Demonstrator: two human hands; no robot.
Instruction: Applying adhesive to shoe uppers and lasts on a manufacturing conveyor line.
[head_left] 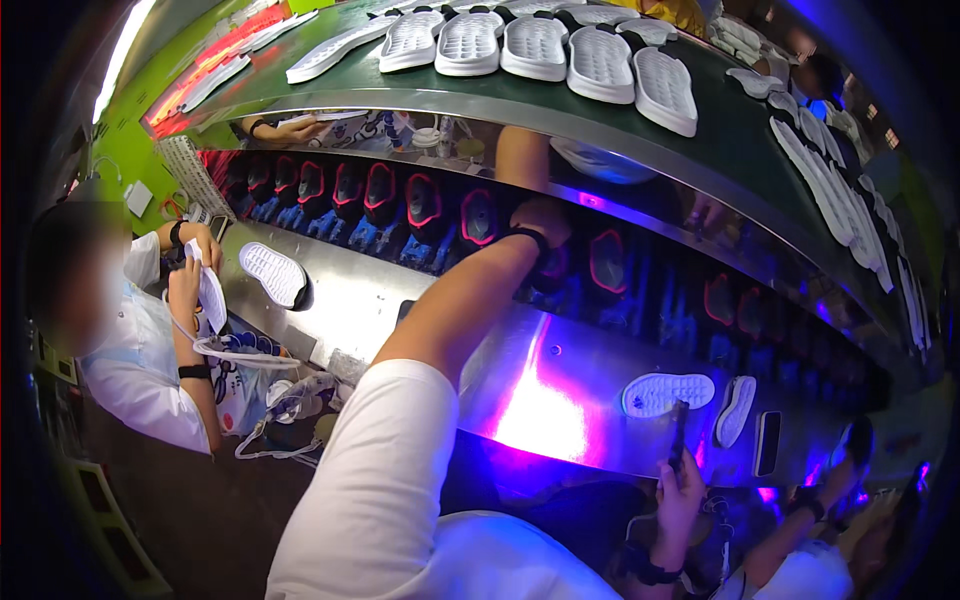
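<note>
My left arm stretches forward under the raised shelf, and my left hand [541, 218] is at the row of dark shoe uppers with pink-lit rims. One shoe upper [549, 264] lies just below that hand; its fingers are hard to make out in the shadow. Lower right, my right hand [681, 492] is closed around a slim dark stick-like tool [679, 434] pointing up. Beyond the tool's tip a white shoe sole [668, 394] lies flat on the metal bench. Beside it, another white sole [735, 411] rests tilted on its side.
White soles [602, 64] line the green belt [450, 100] above. A phone [767, 443] lies on the bench [590, 370] at right. At left a co-worker's hands [190, 265] hold a sole, with another sole [273, 275] nearby. Another person's arm [800, 520] shows at lower right.
</note>
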